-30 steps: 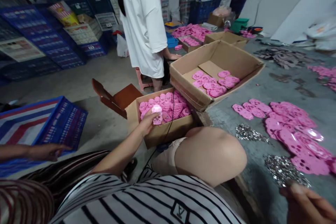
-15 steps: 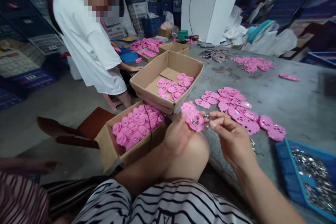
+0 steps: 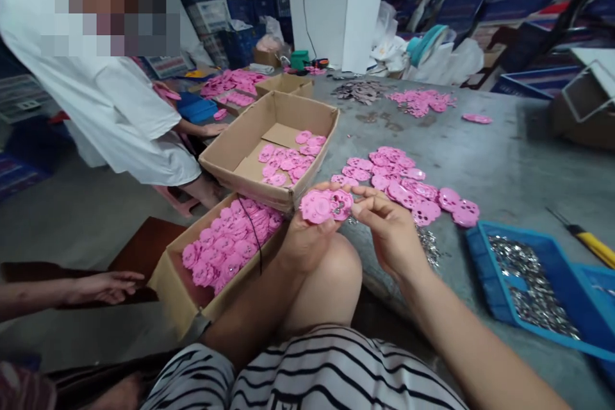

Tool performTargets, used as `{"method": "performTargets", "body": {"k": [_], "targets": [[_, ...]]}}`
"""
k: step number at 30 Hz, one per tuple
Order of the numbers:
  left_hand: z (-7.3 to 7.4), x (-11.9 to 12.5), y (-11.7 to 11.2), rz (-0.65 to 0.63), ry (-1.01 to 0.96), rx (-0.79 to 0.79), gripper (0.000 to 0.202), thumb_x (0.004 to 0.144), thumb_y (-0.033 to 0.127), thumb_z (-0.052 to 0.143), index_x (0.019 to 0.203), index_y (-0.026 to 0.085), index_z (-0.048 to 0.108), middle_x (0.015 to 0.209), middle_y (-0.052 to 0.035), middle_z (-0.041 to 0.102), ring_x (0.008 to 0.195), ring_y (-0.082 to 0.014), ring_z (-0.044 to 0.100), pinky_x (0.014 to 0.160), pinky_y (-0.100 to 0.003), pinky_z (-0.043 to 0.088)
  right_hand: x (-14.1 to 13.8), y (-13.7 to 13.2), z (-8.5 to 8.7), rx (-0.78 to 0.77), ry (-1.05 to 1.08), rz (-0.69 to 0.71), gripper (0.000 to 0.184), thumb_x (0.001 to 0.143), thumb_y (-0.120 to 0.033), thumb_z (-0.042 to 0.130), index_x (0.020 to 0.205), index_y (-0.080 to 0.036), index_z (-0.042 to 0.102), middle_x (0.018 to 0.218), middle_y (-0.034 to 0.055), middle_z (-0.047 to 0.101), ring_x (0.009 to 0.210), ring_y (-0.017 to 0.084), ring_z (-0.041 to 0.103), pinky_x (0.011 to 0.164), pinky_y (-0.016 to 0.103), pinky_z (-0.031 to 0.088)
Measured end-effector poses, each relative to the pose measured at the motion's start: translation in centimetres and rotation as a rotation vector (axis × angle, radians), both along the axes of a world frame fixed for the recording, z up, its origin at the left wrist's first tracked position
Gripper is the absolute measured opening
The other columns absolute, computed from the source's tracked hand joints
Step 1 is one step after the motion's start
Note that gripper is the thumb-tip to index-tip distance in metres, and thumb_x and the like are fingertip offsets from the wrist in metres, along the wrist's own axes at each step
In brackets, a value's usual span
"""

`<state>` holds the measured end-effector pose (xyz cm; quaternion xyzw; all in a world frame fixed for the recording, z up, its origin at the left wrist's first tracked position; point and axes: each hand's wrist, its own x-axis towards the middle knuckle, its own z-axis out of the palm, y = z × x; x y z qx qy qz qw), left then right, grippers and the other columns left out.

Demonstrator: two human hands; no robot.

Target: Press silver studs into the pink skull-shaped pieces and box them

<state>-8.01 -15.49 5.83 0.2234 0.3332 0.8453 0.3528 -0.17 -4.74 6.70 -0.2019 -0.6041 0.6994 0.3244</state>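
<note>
A pink plastic piece (image 3: 318, 206) with a scalloped edge, and small shiny metal bits at its right end, is held up above my knee. My left hand (image 3: 307, 240) is closed around it from below, thumb along the lower edge. My right hand (image 3: 391, 230) pinches its right end between thumb and fingers; whether a loose metal part is also in that pinch is hidden. Just beyond, more pink pieces (image 3: 389, 166) lie in a loose pile on the table. Small metal parts (image 3: 429, 246) are scattered on the table beside my right wrist.
A cardboard box (image 3: 225, 170) with some pink pieces stands left of the pile; a fuller carton (image 3: 168, 275) sits below it. At right are a blue tray (image 3: 485, 288) of metal parts and a yellow-handled tool (image 3: 593, 243). Another person's hand (image 3: 103, 286) reaches in at left; a person in white (image 3: 139, 109) stands beyond.
My right hand has moved in from the loose metal parts to the piece's right end. The pink piece has turned more level. Another person's hand has come further in from the left.
</note>
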Motion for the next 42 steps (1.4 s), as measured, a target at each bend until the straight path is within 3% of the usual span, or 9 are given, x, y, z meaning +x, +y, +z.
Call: {"method": "performTargets", "body": {"k": [8,16,22,31,36,42], "targets": [[0.1,0.2,-0.1,0.018,0.027,0.015,0.047,0.062,0.022,0.085,0.103,0.026,0.061,0.124,-0.0057,0.061,0.127,-0.0268,0.052,0.105,-0.044,0.043,-0.1,-0.2,0.1,-0.030,0.018,-0.034,0.018,0.062,-0.033,0.080,0.057,-0.021,0.067,0.102,0.0078,0.064,0.115,0.027,0.054,0.102,0.046,0.039],[0.4,0.3,-0.1,-0.013,0.029,-0.030,0.052,0.058,0.023,0.087,0.103,0.025,0.061,0.118,-0.0054,0.062,0.127,-0.0271,0.052,0.108,-0.046,0.040,-0.1,0.7,1.1,0.162,0.020,0.015,0.018,0.066,-0.035,0.079,0.059,-0.022,0.068,0.100,0.0071,0.064,0.120,0.027,0.050,0.103,0.046,0.039],[0.4,0.3,0.0,-0.018,0.053,-0.031,0.049,0.058,0.023,0.087,0.101,0.025,0.063,0.118,-0.0051,0.063,0.126,-0.0256,0.053,0.110,-0.044,0.039,-0.1,1.1,0.9,0.160,-0.010,0.003,0.021,0.066,-0.037,0.079,0.059,-0.021,0.068,0.108,0.0079,0.061,0.118,0.028,0.051,0.102,0.048,0.038],[0.0,0.0,-0.5,-0.172,-0.075,-0.100,0.060,0.068,0.031,0.082,0.123,0.024,0.058,0.131,-0.0100,0.060,0.122,-0.0284,0.057,0.103,-0.048,0.047,0.4,2.6,1.8,0.268,-0.024,0.001,0.017,0.066,-0.034,0.079,0.059,-0.022,0.070,0.107,0.0071,0.062,0.118,0.027,0.050,0.106,0.048,0.035],[0.4,-0.2,-0.3,-0.217,-0.094,-0.134,0.074,0.068,0.039,0.082,0.134,0.023,0.051,0.122,-0.0121,0.066,0.116,-0.0301,0.061,0.094,-0.047,0.054,0.9,3.0,2.3,0.339,-0.089,0.120,0.015,0.066,-0.033,0.079,0.060,-0.021,0.071,0.110,0.0071,0.062,0.115,0.027,0.051,0.106,0.049,0.035],[0.2,-0.3,-0.2,-0.238,-0.096,-0.127,0.068,0.074,0.037,0.079,0.133,0.021,0.051,0.118,-0.0114,0.069,0.102,-0.0259,0.067,0.088,-0.042,0.057,1.0,3.0,2.8,0.433,-0.168,0.186,0.018,0.068,-0.036,0.078,0.063,-0.020,0.071,0.113,0.0078,0.061,0.120,0.028,0.050,0.108,0.048,0.033]]}}
